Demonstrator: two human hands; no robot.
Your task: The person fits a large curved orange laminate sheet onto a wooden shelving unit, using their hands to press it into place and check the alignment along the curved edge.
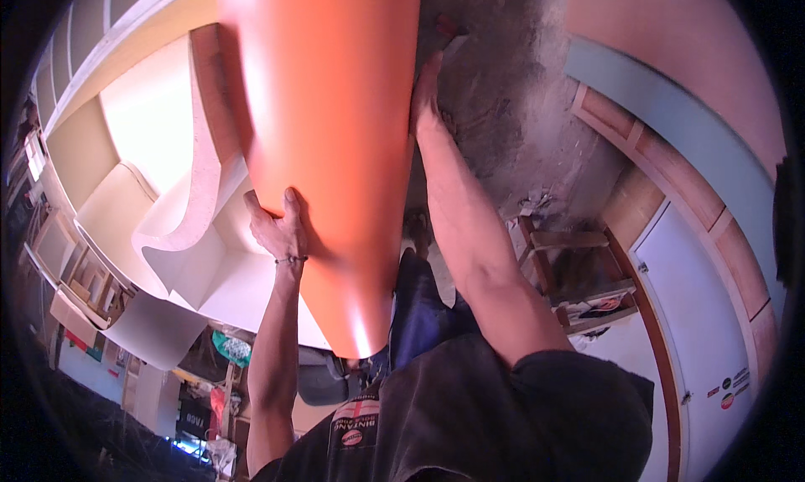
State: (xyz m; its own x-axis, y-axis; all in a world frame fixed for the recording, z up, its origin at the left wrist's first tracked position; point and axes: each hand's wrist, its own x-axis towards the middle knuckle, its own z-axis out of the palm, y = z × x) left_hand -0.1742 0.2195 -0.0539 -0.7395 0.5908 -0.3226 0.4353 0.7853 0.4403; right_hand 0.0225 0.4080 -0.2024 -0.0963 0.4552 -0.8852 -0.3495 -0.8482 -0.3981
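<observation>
A large glossy orange sheet (323, 121) fills the upper middle of the head view and narrows toward my chest. My left hand (279, 226) grips its left edge, thumb on the orange face, a thin bracelet at the wrist. My right hand (425, 96) is stretched further up along the sheet's right edge, fingers wrapped around it. Both forearms rise from my dark shirt at the bottom.
Cream-coloured boards and a curved cut chipboard piece (197, 188) lie to the left. Dusty grey floor (511, 104) shows behind the sheet. A wooden stool frame (570, 272) and a white door panel (704, 314) stand to the right. Cluttered shelves sit at lower left.
</observation>
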